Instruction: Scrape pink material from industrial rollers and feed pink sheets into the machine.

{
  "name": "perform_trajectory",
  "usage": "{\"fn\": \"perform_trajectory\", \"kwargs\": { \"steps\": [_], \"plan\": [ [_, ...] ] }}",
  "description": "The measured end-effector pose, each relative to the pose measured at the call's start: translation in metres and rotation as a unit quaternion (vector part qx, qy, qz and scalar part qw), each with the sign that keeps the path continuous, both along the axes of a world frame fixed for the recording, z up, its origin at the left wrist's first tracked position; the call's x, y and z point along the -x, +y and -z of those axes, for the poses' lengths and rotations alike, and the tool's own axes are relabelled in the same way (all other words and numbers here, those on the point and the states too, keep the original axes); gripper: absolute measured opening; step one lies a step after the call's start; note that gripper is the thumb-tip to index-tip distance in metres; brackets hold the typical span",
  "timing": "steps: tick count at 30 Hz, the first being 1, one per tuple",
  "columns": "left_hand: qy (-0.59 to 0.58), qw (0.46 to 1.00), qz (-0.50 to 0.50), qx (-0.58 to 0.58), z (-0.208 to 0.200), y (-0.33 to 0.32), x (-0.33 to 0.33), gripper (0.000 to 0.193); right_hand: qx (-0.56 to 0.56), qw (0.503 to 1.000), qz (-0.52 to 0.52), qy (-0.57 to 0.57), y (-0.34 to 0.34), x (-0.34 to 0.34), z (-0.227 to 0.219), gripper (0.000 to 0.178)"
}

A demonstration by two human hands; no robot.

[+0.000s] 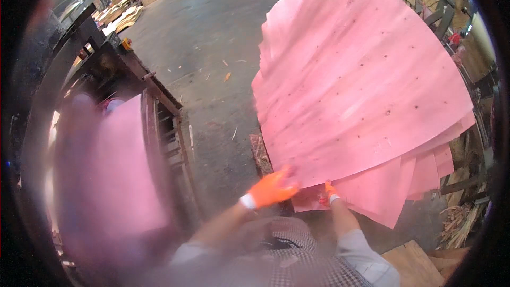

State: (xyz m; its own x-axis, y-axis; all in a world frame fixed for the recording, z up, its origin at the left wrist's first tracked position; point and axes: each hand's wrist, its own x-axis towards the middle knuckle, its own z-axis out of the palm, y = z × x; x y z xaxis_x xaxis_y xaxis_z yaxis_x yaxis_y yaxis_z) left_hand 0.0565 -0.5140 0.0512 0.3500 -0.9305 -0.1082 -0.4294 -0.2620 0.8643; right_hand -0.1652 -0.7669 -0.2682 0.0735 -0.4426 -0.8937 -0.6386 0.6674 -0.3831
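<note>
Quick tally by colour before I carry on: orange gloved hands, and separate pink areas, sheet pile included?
Orange: 2 (gloved left hand, gloved right hand)
Pink: 2 (sheet pile at right, blurred surface at left)
Total: 4

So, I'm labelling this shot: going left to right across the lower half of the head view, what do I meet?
Blurred pink sheet → strip of grey floor → orange-gloved left hand → orange-gloved right hand → pale wood strips.
</note>
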Motion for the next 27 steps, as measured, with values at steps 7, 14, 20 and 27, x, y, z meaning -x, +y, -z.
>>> {"fn": "perform_trajectory", "kwargs": {
  "steps": [7, 14, 20, 27],
  "plan": [
    [-0.045, 0.811, -0.584, 0.002, 0.086, 0.300, -0.054, 0.061, 0.353, 0.434, -0.828, 0.036, 0.004, -0.024, 0.110, 0.035],
    [0.039, 0.409, -0.859, 0.305, 0.104, 0.450, 0.027, 0.073, 0.143, 0.522, -0.837, 0.080, 0.124, -0.215, 0.060, 0.045],
    [0.180, 0.323, -0.878, 0.303, 0.115, 0.482, 0.035, 0.082, 0.171, 0.623, -0.740, -0.190, 0.187, -0.287, 0.071, 0.045],
    [0.232, 0.277, -0.831, 0.422, 0.177, 0.542, -0.010, 0.067, 0.275, 0.651, -0.706, -0.037, 0.222, -0.289, -0.008, 0.066]
  ]
}}
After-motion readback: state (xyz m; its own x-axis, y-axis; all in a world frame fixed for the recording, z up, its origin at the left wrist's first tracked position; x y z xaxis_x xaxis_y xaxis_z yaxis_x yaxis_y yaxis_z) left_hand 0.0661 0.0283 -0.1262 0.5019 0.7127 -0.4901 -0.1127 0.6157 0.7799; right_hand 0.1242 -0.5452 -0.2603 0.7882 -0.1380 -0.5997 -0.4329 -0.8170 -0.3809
